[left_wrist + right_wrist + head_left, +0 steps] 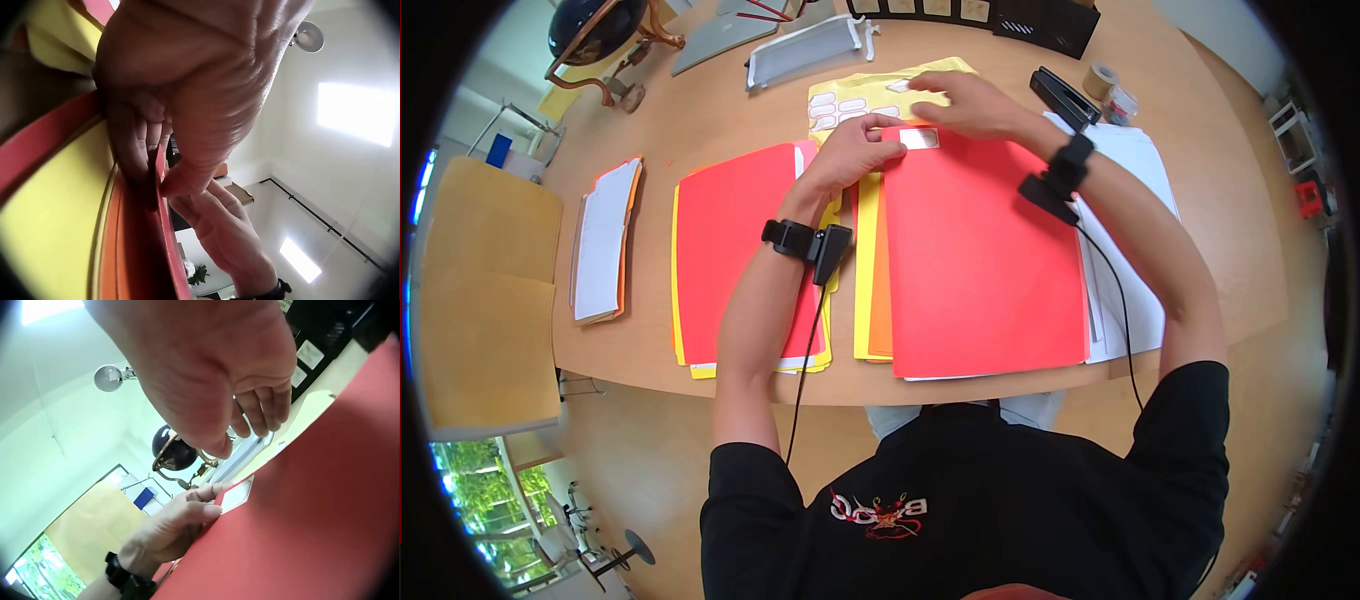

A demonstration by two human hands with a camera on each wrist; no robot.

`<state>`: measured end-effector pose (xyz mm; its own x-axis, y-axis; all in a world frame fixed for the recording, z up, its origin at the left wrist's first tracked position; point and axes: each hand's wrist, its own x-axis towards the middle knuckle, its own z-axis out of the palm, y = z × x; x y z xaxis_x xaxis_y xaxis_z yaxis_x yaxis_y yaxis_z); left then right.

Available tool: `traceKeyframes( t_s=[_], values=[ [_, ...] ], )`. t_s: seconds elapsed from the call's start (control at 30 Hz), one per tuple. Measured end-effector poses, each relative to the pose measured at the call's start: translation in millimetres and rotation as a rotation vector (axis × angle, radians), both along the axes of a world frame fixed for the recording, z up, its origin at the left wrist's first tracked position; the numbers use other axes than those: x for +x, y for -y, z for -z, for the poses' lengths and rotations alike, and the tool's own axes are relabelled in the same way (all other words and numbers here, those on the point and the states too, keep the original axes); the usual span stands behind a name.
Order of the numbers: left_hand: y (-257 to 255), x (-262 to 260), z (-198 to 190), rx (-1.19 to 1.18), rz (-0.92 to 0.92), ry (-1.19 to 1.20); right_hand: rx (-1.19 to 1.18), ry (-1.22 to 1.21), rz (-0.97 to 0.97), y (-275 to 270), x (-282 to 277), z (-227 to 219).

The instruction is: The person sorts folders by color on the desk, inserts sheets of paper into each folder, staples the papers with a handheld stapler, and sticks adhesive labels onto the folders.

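Observation:
A red folder (pixel 990 260) lies on top of a stack in front of the person, with a white label (pixel 919 139) at its upper left corner. My left hand (pixel 855 155) pinches the folder's top edge beside the label, thumb on the front and fingers behind. In the left wrist view that red edge (pixel 164 219) runs between thumb and fingers. Above the folder's top edge hovers my right hand (pixel 965 105), fingers loosely bent and apart from the thumb. Beneath its fingertips is a yellow sheet (pixel 850 88) bearing several white labels.
Another red and yellow folder stack (pixel 735 250) lies left. White papers (pixel 1135 170) stick out on the right, near a black stapler (pixel 1065 97) and a tape roll (pixel 1100 80). Behind stand a clear tray (pixel 810 55) and a globe (pixel 595 25). More papers (pixel 605 240) lie far left.

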<state>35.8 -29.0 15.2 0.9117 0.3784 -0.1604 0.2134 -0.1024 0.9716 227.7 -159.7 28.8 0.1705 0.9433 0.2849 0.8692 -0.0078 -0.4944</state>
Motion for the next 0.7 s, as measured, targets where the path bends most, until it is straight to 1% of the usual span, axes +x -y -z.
traceKeyframes(
  t_s=[0.03, 0.1, 0.13, 0.2, 0.27, 0.33, 0.37, 0.4, 0.47, 0.5, 0.57, 0.6, 0.67, 0.7],
  values=[
    [0.0, -0.7, -1.7, -0.047, 0.03, 0.031, 0.008, -0.002, -0.001, -8.7, -9.2, -1.9],
    [-1.5, -0.3, -3.4, -0.056, 0.035, 0.012, -0.254, -0.043, 0.04, -19.9, -27.0, -5.8],
    [-1.8, -0.5, -2.7, -0.074, 0.041, -0.005, -0.251, -0.045, 0.036, -24.1, -25.1, -1.2],
    [-2.5, 0.5, -1.2, -0.078, 0.026, -0.027, -0.233, 0.016, -0.078, -31.1, -18.1, 14.2],
    [-1.8, 0.0, -3.8, -0.063, 0.005, -0.069, -0.208, -0.019, -0.054, -24.8, -20.8, 10.3],
    [-5.1, 0.3, 1.0, -0.081, 0.011, -0.059, 0.118, -0.154, 0.044, -14.0, -26.1, 9.6],
    [-6.6, 0.5, 3.6, -0.095, 0.019, -0.049, 0.198, -0.159, 0.076, -6.9, -29.5, 6.5],
    [-8.3, 0.1, 6.0, -0.095, 0.021, -0.048, 0.197, -0.157, 0.079, 1.7, -32.3, 2.6],
    [-8.2, -1.7, 7.1, -0.186, 0.027, 0.045, -0.098, -0.029, 0.233, 18.8, -42.5, -15.1],
    [-7.2, -2.0, 7.0, -0.186, 0.032, 0.041, -0.098, -0.033, 0.237, 22.2, -43.2, -20.3],
    [-4.0, -1.4, 4.7, -0.207, 0.01, 0.051, -0.196, -0.028, 0.262, 28.8, -44.1, -25.6],
    [-3.3, -0.3, 4.4, -0.203, 0.015, 0.047, -0.192, -0.033, 0.268, 29.7, -39.3, -21.7],
    [-4.7, 0.3, 6.5, -0.212, 0.021, 0.042, -0.084, -0.065, 0.111, 31.9, -25.0, -12.8],
    [-4.8, 0.2, 6.6, -0.204, 0.025, 0.035, -0.076, -0.071, 0.115, 38.0, -18.3, -11.6]
  ],
)
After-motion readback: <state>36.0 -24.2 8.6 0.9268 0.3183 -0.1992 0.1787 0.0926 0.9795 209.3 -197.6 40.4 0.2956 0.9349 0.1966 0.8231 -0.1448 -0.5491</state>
